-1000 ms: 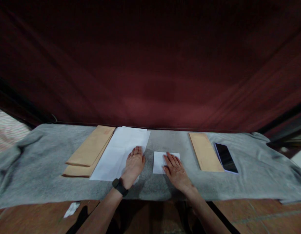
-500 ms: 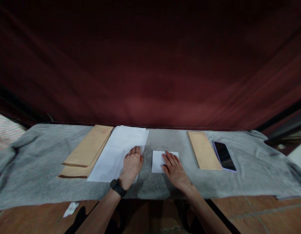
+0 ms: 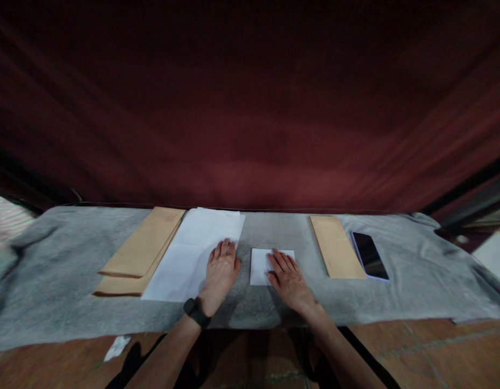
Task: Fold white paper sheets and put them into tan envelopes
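My left hand (image 3: 222, 268) lies palm down on the right side of the large white paper sheets (image 3: 187, 254), its fingers stretched out and holding nothing. A small folded white paper (image 3: 258, 267) rests on the grey cloth to the right of them. Flat on its right part is my right hand (image 3: 286, 275), fingers extended, covering some of the paper. Left of the white sheets are two overlapping brown envelopes (image 3: 146, 243). On the right lies another brown envelope (image 3: 338, 248).
A grey cloth (image 3: 63, 302) covers the table. Beside the right envelope lies a phone (image 3: 370, 255) with a dark screen. A dark red curtain (image 3: 250, 135) hangs behind the table. On the tiled floor is a white scrap (image 3: 117, 347).
The view has shifted slightly, so the things on the table appear a little further left. Both hands keep nearly the same places on the papers.
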